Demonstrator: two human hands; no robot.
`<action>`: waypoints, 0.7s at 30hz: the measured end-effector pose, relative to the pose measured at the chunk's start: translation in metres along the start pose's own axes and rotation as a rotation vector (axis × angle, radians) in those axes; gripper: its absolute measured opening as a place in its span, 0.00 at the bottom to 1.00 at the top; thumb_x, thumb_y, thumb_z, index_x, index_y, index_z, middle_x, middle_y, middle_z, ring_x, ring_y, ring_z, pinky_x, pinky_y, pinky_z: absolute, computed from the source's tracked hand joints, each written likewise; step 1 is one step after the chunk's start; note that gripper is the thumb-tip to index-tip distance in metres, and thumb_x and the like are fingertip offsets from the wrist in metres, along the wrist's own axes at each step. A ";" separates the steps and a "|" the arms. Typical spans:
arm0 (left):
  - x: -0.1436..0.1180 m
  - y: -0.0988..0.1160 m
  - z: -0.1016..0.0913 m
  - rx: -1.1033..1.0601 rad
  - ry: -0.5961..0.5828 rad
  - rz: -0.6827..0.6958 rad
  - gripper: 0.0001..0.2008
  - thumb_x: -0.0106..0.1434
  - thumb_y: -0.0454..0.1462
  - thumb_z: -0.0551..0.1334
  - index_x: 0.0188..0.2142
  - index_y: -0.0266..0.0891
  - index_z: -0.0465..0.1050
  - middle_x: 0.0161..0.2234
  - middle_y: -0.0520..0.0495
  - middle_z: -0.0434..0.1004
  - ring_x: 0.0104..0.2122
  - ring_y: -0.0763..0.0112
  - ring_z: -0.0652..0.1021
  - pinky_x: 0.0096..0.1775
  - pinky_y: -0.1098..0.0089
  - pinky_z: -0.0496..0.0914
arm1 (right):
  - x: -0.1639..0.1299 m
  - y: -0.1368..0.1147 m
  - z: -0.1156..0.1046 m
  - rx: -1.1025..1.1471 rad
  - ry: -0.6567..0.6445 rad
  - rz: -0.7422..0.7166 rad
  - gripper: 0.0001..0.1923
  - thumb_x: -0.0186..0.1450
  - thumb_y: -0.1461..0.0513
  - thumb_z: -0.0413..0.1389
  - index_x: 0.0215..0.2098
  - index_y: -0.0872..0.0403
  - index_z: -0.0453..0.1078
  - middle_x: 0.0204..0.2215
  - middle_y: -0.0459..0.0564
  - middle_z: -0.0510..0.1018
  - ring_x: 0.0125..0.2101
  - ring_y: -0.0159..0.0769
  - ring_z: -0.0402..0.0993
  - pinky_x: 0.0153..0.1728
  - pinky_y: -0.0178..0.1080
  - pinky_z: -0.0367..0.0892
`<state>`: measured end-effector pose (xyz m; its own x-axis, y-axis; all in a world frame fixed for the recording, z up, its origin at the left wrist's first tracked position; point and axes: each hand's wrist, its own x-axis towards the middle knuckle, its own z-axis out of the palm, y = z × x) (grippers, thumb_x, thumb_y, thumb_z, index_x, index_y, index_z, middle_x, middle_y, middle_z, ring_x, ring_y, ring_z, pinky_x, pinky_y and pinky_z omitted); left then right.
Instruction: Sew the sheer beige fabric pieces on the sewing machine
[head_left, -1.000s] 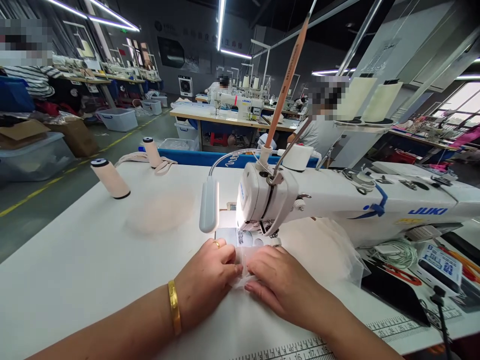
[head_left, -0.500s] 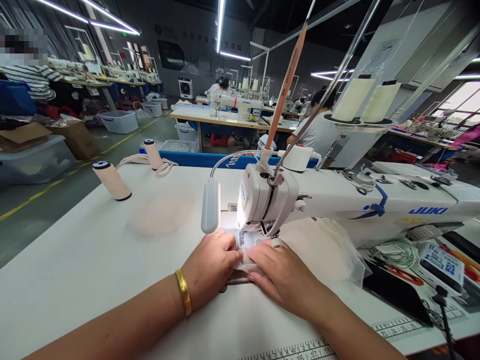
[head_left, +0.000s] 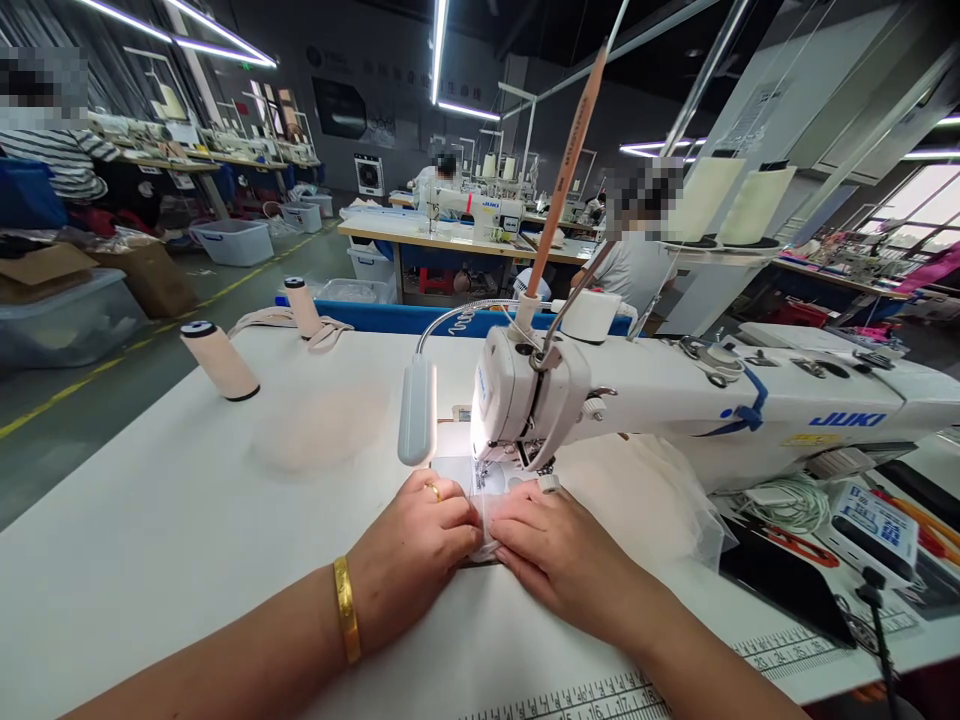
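My left hand [head_left: 415,543], with a ring and a gold bangle, is closed, its thumb and fingertips on a strip of sheer pale fabric [head_left: 487,512]. From the other side my right hand [head_left: 562,550] grips the same fabric, fingers bent and thumb tucked low. Only a narrow band of cloth shows between the two hands. Just beyond them is the needle area of a white sewing machine [head_left: 517,390], brightly lit by a small lamp [head_left: 417,412]. More sheer fabric [head_left: 637,495] spreads to the right, under the machine arm. My fingertips partly cover the cloth's edges.
Two thread cones, one near [head_left: 221,362] and one farther [head_left: 301,308], stand at the left on the white table [head_left: 150,520]. A pencil [head_left: 570,165] rises from the machine head. Right lie a dark flat object [head_left: 784,580], cables and a printed ruler [head_left: 600,695]. Co-workers sit behind.
My left hand has moved a little left and toward me, and its fingers are drawn in more. My right hand stays close to the same spot on the fabric.
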<state>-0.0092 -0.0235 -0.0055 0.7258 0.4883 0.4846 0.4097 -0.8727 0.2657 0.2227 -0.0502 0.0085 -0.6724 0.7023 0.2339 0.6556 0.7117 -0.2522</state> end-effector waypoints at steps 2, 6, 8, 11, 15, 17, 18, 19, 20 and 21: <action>0.000 0.001 0.000 -0.005 -0.005 -0.006 0.14 0.68 0.24 0.55 0.37 0.41 0.76 0.36 0.50 0.82 0.38 0.65 0.77 0.47 0.58 0.63 | 0.000 -0.001 0.000 -0.007 -0.005 0.007 0.06 0.74 0.66 0.53 0.39 0.51 0.69 0.36 0.49 0.78 0.40 0.41 0.71 0.39 0.43 0.65; 0.002 -0.002 -0.002 -0.008 0.022 -0.007 0.14 0.69 0.25 0.54 0.37 0.41 0.75 0.35 0.50 0.82 0.37 0.64 0.77 0.46 0.59 0.63 | 0.001 0.001 0.002 -0.009 -0.013 0.024 0.05 0.74 0.66 0.54 0.39 0.52 0.69 0.35 0.48 0.78 0.39 0.42 0.72 0.39 0.43 0.65; 0.004 -0.003 -0.002 -0.008 0.026 -0.003 0.14 0.70 0.25 0.54 0.38 0.41 0.75 0.36 0.50 0.82 0.38 0.64 0.77 0.46 0.59 0.63 | 0.001 0.002 0.004 -0.007 -0.006 0.022 0.05 0.73 0.67 0.54 0.40 0.52 0.70 0.35 0.48 0.78 0.40 0.42 0.72 0.39 0.43 0.66; 0.004 -0.005 -0.002 0.001 0.024 0.019 0.13 0.69 0.25 0.54 0.37 0.40 0.74 0.36 0.51 0.82 0.38 0.64 0.77 0.46 0.59 0.63 | 0.001 0.004 0.006 -0.015 0.033 0.011 0.06 0.74 0.66 0.53 0.41 0.51 0.71 0.36 0.49 0.78 0.41 0.43 0.73 0.39 0.44 0.66; 0.004 -0.004 -0.002 0.006 0.026 0.046 0.13 0.69 0.24 0.54 0.37 0.39 0.74 0.36 0.50 0.82 0.39 0.65 0.77 0.47 0.60 0.63 | 0.001 0.003 0.006 -0.027 0.073 -0.007 0.08 0.76 0.65 0.51 0.42 0.51 0.72 0.36 0.51 0.78 0.41 0.43 0.73 0.40 0.44 0.66; 0.004 -0.004 -0.003 0.006 0.022 0.054 0.13 0.69 0.24 0.54 0.38 0.39 0.74 0.37 0.49 0.83 0.40 0.64 0.78 0.47 0.60 0.64 | 0.001 0.001 0.005 -0.027 0.058 -0.002 0.08 0.75 0.66 0.51 0.42 0.51 0.72 0.35 0.50 0.78 0.40 0.42 0.72 0.38 0.43 0.65; 0.004 -0.004 -0.003 0.009 0.018 0.058 0.13 0.69 0.24 0.54 0.38 0.39 0.74 0.37 0.49 0.83 0.39 0.65 0.78 0.47 0.60 0.64 | 0.001 0.000 0.005 -0.028 0.047 0.004 0.07 0.75 0.66 0.52 0.41 0.51 0.71 0.35 0.49 0.78 0.40 0.42 0.72 0.37 0.43 0.65; 0.003 -0.004 -0.003 0.013 0.015 0.062 0.13 0.69 0.24 0.54 0.37 0.39 0.74 0.37 0.50 0.82 0.39 0.65 0.77 0.46 0.60 0.64 | 0.001 0.000 0.005 -0.030 0.038 0.006 0.07 0.74 0.67 0.52 0.41 0.52 0.71 0.35 0.49 0.78 0.39 0.42 0.72 0.36 0.43 0.64; 0.003 -0.004 -0.003 0.019 0.010 0.064 0.13 0.68 0.24 0.54 0.37 0.39 0.74 0.37 0.50 0.82 0.38 0.65 0.77 0.46 0.61 0.64 | 0.001 -0.001 0.005 -0.032 0.033 0.006 0.07 0.74 0.67 0.53 0.41 0.52 0.71 0.35 0.49 0.79 0.39 0.42 0.72 0.36 0.43 0.63; 0.003 -0.004 -0.003 0.026 0.005 0.064 0.13 0.68 0.24 0.54 0.36 0.39 0.73 0.36 0.50 0.82 0.37 0.66 0.77 0.45 0.61 0.64 | 0.000 -0.001 0.005 -0.035 0.034 0.003 0.07 0.74 0.68 0.53 0.42 0.52 0.72 0.35 0.49 0.79 0.39 0.42 0.72 0.36 0.43 0.62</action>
<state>-0.0106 -0.0185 -0.0033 0.7483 0.4311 0.5042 0.3765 -0.9018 0.2122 0.2202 -0.0504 0.0040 -0.6588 0.7042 0.2648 0.6698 0.7092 -0.2198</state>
